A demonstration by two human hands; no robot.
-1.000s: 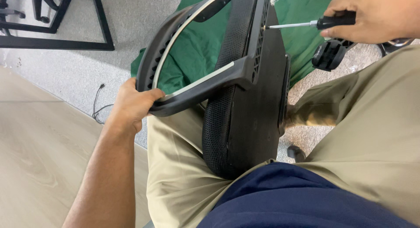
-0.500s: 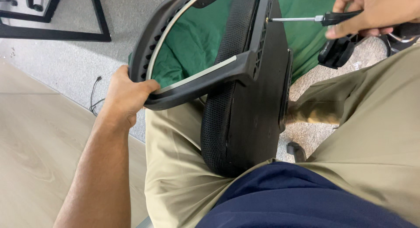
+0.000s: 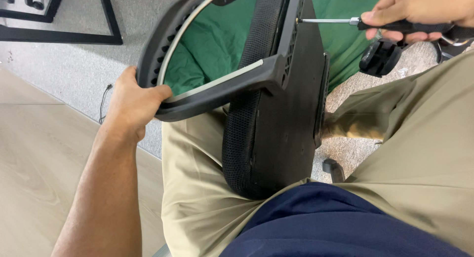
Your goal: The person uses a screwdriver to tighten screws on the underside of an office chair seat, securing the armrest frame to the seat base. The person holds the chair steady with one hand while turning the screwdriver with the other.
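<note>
Black plastic and mesh: a chair seat (image 3: 276,138) is standing on edge between the person's thighs, its underside facing toward the right hand.
Head view, left hand: the left hand (image 3: 131,101) is wrapping around the curved armrest (image 3: 163,55), fingers curled over its outer rim, thumb on the near side; it is closed firmly on the loop and steadying the whole part.
Head view, right hand: the right hand (image 3: 419,13) is closing around the black handle of a screwdriver (image 3: 345,22), fingers folded over it, nothing else in the grip.
Key relation: the screwdriver's long axis is running nearly level from the right hand across toward the left hand, its tip meeting the upper edge of the seat at a point where a screw seems to sit; the screw itself is too small to tell. The right hand is the nearer one to that point; the left hand is lying well apart, on the far side of the seat.
Around the hands: a green cloth (image 3: 212,45) is showing through the armrest loop beyond the left hand; a black caster (image 3: 380,57) is lying just below the right hand; khaki trousers (image 3: 424,153) are framing the seat on both sides.
</note>
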